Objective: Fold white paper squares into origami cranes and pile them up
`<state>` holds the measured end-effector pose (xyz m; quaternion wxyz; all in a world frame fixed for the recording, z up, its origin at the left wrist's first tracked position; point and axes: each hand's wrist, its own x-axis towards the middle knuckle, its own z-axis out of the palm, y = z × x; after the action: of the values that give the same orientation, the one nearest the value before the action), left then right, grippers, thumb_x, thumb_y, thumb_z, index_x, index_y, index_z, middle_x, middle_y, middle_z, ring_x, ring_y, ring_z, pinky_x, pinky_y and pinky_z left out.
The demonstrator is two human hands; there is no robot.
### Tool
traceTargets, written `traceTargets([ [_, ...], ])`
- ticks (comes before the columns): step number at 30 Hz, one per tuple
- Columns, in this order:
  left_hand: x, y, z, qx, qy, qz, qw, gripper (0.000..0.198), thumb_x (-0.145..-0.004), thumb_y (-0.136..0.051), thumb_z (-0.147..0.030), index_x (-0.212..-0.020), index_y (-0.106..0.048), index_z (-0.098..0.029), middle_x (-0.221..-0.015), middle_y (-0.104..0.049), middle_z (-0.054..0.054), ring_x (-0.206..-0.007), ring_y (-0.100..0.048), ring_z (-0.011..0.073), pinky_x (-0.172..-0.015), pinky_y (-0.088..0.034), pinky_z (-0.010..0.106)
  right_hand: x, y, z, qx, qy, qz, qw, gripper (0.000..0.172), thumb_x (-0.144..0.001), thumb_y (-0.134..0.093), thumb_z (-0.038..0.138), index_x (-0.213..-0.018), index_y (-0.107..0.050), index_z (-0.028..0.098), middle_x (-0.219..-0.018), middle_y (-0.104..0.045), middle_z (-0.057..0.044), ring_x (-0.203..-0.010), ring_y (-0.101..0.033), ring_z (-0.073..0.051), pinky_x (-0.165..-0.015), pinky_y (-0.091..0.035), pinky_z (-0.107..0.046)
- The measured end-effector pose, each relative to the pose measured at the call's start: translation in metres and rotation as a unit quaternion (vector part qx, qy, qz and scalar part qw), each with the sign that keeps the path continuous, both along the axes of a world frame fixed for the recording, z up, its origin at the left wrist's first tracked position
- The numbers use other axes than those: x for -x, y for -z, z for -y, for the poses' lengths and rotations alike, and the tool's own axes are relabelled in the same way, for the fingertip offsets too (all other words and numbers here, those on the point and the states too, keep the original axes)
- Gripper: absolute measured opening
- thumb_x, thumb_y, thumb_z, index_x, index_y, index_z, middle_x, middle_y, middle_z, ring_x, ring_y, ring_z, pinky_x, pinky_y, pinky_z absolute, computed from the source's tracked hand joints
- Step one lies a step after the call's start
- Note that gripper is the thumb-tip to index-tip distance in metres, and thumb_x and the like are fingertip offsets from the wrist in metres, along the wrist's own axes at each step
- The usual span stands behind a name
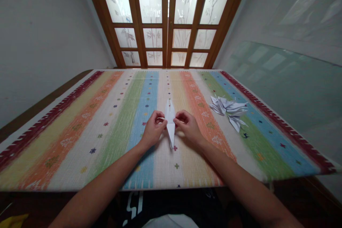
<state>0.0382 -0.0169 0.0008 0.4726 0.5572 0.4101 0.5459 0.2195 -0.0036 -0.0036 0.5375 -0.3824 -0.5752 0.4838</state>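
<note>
A long, pointed piece of folded white paper (170,112) stands between my hands near the middle of the striped tablecloth (80,149). My left hand (153,130) pinches its left side, and my right hand (188,126) pinches its right side. The fingers hide the paper's middle, while its narrow lower tip reaches down toward me. To the right lies a loose cluster of folded white paper shapes (228,110), apart from both hands.
The cloth has coloured stripes, small stars and a dark red border, and covers a wooden table. Wooden doors with frosted glass panes (167,17) stand beyond the far edge. A large glass sheet (283,85) lies at the right, and a yellow object (13,221) shows low at the left.
</note>
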Motion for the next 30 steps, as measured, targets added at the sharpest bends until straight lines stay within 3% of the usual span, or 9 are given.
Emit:
traceTargets([
  [6, 0.006, -0.004, 0.001, -0.006, 0.02, -0.072, 0.997, 0.013, -0.09, -0.065, -0.031, -0.094, -0.067, -0.019, -0.09, -0.068, 0.003, -0.075, -0.066, 0.0156, -0.067, -0.055, 0.026, -0.008, 0.002, 0.001, -0.054, -0.034, 0.08, 0.995, 0.012, -0.09, -0.072, 0.032, -0.096, -0.076, 0.022, -0.097, -0.074, -0.006, -0.087, -0.072, -0.02, -0.079, -0.061, -0.034],
  [12, 0.013, -0.001, -0.002, -0.02, 0.016, -0.091, 0.996, 0.016, -0.084, -0.065, -0.022, -0.098, -0.072, -0.017, -0.102, -0.072, 0.007, -0.085, -0.069, 0.0175, -0.075, -0.058, 0.028, -0.018, 0.004, -0.001, -0.073, -0.108, 0.091, 0.987, 0.025, -0.084, -0.082, 0.032, -0.108, -0.078, 0.024, -0.116, -0.073, -0.008, -0.103, -0.074, -0.021, -0.097, -0.062, -0.04],
  [16, 0.015, 0.001, -0.001, -0.054, 0.045, -0.097, 0.993, 0.028, -0.077, -0.065, -0.014, -0.104, -0.073, -0.018, -0.112, -0.07, 0.009, -0.096, -0.069, 0.0188, -0.081, -0.058, 0.029, -0.018, 0.004, -0.003, -0.043, -0.083, 0.083, 0.992, 0.024, -0.087, -0.08, 0.043, -0.102, -0.081, 0.024, -0.11, -0.076, -0.009, -0.097, -0.074, -0.022, -0.088, -0.062, -0.039],
  [20, 0.013, 0.001, 0.001, -0.054, 0.053, -0.096, 0.993, 0.023, -0.083, -0.075, -0.025, -0.104, -0.073, -0.018, -0.116, -0.068, 0.01, -0.093, -0.069, 0.0178, -0.079, -0.059, 0.029, -0.013, 0.004, -0.003, -0.005, -0.04, 0.065, 0.997, 0.026, -0.086, -0.081, 0.048, -0.091, -0.079, 0.022, -0.096, -0.077, -0.008, -0.089, -0.073, -0.023, -0.082, -0.06, -0.038],
  [24, 0.01, 0.004, 0.0, -0.031, 0.021, -0.093, 0.995, 0.02, -0.089, -0.075, -0.036, -0.094, -0.069, -0.018, -0.101, -0.069, 0.007, -0.083, -0.068, 0.0166, -0.073, -0.058, 0.028, -0.006, 0.006, -0.002, 0.041, -0.032, 0.001, 0.999, 0.034, -0.077, -0.087, 0.045, -0.096, -0.068, 0.024, -0.087, -0.071, -0.001, -0.077, -0.069, -0.018, -0.071, -0.059, -0.033],
  [27, 0.009, 0.004, 0.0, -0.023, -0.003, -0.09, 0.996, 0.022, -0.087, -0.076, -0.032, -0.092, -0.06, -0.02, -0.09, -0.065, 0.002, -0.078, -0.066, 0.0153, -0.069, -0.057, 0.026, -0.002, 0.007, -0.001, 0.056, -0.018, -0.029, 0.998, 0.043, -0.072, -0.088, 0.037, -0.1, -0.058, 0.027, -0.081, -0.064, 0.004, -0.071, -0.065, -0.015, -0.064, -0.056, -0.027],
  [30, 0.007, 0.001, 0.003, -0.033, -0.011, -0.113, 0.993, 0.022, -0.087, -0.075, -0.03, -0.09, -0.055, -0.021, -0.086, -0.061, -0.001, -0.076, -0.065, 0.0145, -0.066, -0.055, 0.024, 0.0, 0.007, 0.0, 0.058, -0.02, -0.019, 0.998, 0.039, -0.073, -0.084, 0.032, -0.098, -0.056, 0.027, -0.078, -0.061, 0.005, -0.069, -0.063, -0.014, -0.063, -0.054, -0.026],
])
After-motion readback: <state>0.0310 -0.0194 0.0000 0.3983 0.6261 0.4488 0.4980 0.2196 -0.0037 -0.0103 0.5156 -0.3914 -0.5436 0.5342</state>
